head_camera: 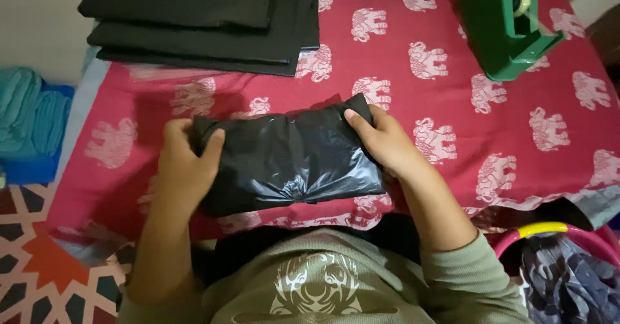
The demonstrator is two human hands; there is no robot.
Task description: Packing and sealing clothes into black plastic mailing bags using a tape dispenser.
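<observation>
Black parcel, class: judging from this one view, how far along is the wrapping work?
Done: the black parcel is already wrapped in glossy plastic, gathered at its near edge. In hand: the left hand and right hand grip its two ends on the red cloth. Left: no tape shows on it; the green dispenser stands apart, and the folded black stack lies unwrapped.
</observation>
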